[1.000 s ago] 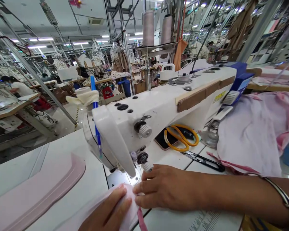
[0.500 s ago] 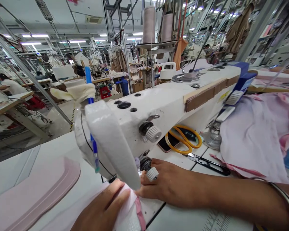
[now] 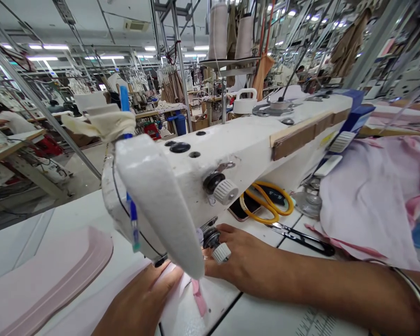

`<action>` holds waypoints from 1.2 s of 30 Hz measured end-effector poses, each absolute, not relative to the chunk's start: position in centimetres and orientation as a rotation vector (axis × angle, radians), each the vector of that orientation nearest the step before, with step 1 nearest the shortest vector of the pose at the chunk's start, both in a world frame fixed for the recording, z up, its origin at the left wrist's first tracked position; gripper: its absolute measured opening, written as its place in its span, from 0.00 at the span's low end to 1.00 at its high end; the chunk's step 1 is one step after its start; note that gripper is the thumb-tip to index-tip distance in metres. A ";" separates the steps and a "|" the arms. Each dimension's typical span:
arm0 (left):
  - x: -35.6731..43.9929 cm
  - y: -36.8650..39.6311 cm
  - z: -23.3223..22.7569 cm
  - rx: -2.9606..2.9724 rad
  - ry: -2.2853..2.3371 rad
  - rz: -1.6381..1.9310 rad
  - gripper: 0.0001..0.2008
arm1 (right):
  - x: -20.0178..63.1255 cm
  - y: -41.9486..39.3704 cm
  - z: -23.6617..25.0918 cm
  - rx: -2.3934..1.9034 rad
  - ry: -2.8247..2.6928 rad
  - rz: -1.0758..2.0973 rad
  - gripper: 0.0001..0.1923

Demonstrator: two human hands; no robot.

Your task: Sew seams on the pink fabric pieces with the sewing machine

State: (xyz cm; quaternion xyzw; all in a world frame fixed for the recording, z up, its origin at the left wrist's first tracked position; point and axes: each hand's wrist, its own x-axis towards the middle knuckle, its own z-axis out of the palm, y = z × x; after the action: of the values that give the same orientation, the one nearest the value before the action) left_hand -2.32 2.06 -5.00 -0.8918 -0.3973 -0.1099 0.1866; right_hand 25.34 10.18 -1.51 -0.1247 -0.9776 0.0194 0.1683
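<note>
The white sewing machine (image 3: pixel 182 186) fills the middle of the view. My left hand (image 3: pixel 143 291) lies flat on thin pale fabric (image 3: pixel 105 298), its fingertips partly hidden below the machine's head. On the other side of the needle area, my right hand (image 3: pixel 240 256) rests with stretched fingers on the work surface. Its fingertips disappear behind the machine's padded front. A narrow pink strip of cloth (image 3: pixel 198 298) sticks out between the hands. The needle and presser foot are hidden.
Yellow-handled scissors (image 3: pixel 269 205), black thread snips (image 3: pixel 303 238) and a phone (image 3: pixel 243 207) lie beyond my right hand. Pale pink garment pieces (image 3: pixel 371 196) are heaped at right. A curved pink panel (image 3: pixel 73 275) lies at left. Thread cones (image 3: pixel 218 32) stand behind.
My left hand has slid forward and a little left, deeper below the machine head. The pink strip has shifted slightly, with less of it showing. My right hand stays nearly in place.
</note>
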 end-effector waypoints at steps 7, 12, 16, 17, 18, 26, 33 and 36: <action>-1.5 2.0 -4.1 -2.596 -1.056 -0.420 0.19 | 25.4 10.1 -1.4 -0.367 -2.793 0.117 0.11; -0.8 2.3 -3.3 -2.671 -1.053 -0.450 0.19 | 25.5 10.2 -1.7 -0.304 -2.779 0.144 0.13; -0.8 2.5 -3.1 -2.699 -1.063 -0.420 0.19 | 25.6 10.1 -1.7 -0.299 -2.786 0.168 0.15; -0.8 2.5 -3.0 -2.705 -1.054 -0.416 0.19 | 25.6 10.0 -1.6 -0.306 -2.785 0.178 0.14; -0.8 2.5 -2.9 -2.708 -1.055 -0.412 0.19 | 25.6 10.0 -1.5 -0.309 -2.784 0.189 0.14; -1.8 2.1 -3.8 -2.699 -1.028 -0.348 0.19 | 25.5 9.8 -0.9 -0.341 -2.774 0.239 0.12; -2.5 2.2 -4.7 -2.662 -1.074 -0.372 0.20 | 25.4 9.8 -1.4 -0.394 -2.784 0.211 0.13; -2.4 2.3 -4.5 -2.644 -1.105 -0.379 0.22 | 25.3 9.8 -1.3 -0.416 -2.794 0.204 0.14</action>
State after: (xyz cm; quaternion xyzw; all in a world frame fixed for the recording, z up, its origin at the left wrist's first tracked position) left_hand -2.39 2.27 -4.47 -0.9074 -0.3793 -0.1303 0.1253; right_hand 25.34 9.77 -1.28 -0.1450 -0.9747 0.0711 0.1543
